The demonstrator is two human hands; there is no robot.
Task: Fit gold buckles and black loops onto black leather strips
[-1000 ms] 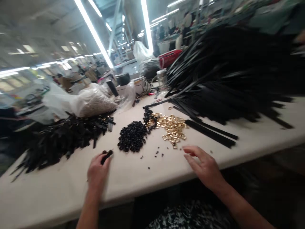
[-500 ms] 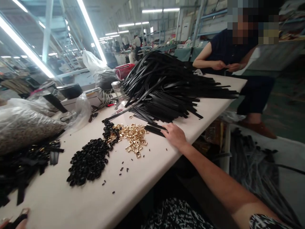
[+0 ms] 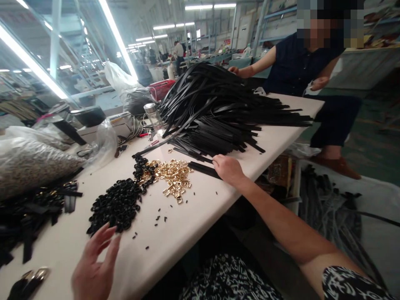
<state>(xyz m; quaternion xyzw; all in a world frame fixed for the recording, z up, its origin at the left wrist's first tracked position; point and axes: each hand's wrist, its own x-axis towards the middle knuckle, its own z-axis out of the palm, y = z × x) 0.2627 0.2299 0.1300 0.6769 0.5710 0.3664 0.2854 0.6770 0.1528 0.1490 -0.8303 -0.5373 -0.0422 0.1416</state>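
Note:
My left hand (image 3: 95,264) is empty, its thumb and fingers apart, just in front of a pile of small black loops (image 3: 114,206). Farther along, my right hand (image 3: 229,170) has its fingers curled on the end of a flat black strap (image 3: 202,158). Other short black straps (image 3: 204,169) lie beside and partly under that hand. Between the loops and the straps is a heap of gold square buckles (image 3: 175,177). At the lower left corner, black straps with gold buckles (image 3: 39,274) lie on the table.
A large bundle of black straps (image 3: 212,96) covers the table's (image 3: 187,237) far part. Behind stand a glass bottle (image 3: 153,118) and plastic bags (image 3: 34,166). A co-worker (image 3: 300,71) sits at the far right, one hand by the bundle. Tiny black bits are scattered about.
My left hand has let go of a buckled strap at the lower left and moved right to the loops. My right hand's fingers have curled in. The co-worker's hands have moved apart.

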